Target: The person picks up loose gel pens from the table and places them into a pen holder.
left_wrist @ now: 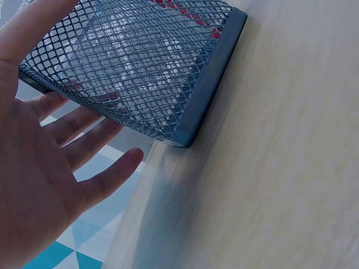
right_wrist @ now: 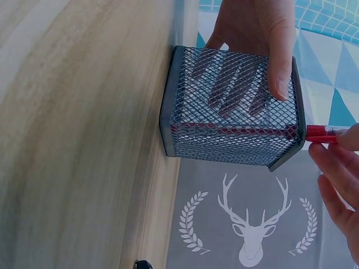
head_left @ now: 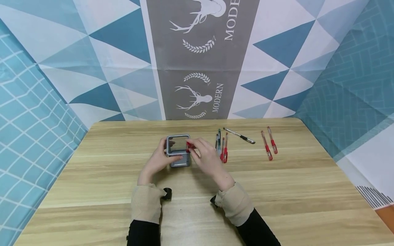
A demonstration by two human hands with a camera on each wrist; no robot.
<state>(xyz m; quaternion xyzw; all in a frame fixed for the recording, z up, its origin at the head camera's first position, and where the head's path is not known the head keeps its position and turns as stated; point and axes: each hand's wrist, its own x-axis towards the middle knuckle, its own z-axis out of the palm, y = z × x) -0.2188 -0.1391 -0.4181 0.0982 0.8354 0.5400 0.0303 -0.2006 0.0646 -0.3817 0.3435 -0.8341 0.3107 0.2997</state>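
Observation:
A grey metal-mesh pen holder stands upright on the wooden table. My left hand grips it from the left, with the thumb across its near wall and the other fingers around the far side. My right hand pinches the red cap end of a pen at the holder's right rim. Through the mesh in the right wrist view, the pen's red length runs down inside toward the base. In the left wrist view, red also shows through the mesh wall.
Right of my right hand lie two red pens and two dark pens. A black-gripped pen lies diagonally behind them. Farther right are two more red pens. Patterned cloth hangs behind the table.

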